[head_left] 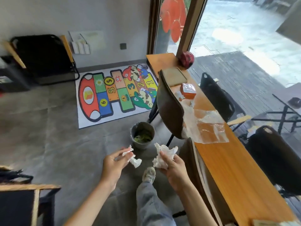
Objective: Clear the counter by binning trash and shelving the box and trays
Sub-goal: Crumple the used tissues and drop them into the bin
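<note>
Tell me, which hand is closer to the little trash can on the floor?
About equal, maybe the left. The left hand with its tissue is below-left of the trash can; the right hand is below-right.

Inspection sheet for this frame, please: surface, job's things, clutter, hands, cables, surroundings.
Surface: long orange wooden counter, partly cleared.
Job's things: orange box, flat tan tray, round grey metal bin on the floor.
Clutter: clear plastic wrap, white tissue scraps on the counter.
Hands: left hand and right hand each hold crumpled white tissue.
Cables: nothing seen.
Surroundings: colourful hopscotch floor mat, dark chair.
</note>
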